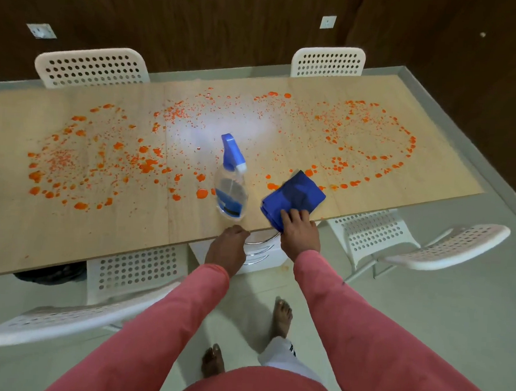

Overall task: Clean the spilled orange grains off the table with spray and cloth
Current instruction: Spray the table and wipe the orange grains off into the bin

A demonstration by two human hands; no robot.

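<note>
Everywhere, orange grains [107, 162] dot the table [67, 238]; right hand [300, 231] pins cloth [293, 197], left hand [228, 248] loose.

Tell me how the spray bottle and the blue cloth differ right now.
The spray bottle stands upright on the table; the blue cloth lies folded and flat. The bottle is clear with a blue trigger head, the cloth solid blue. The right hand rests its fingers on the cloth, while the left hand sits at the table edge just short of the bottle. Both sit near the front edge, among orange grains.
</note>
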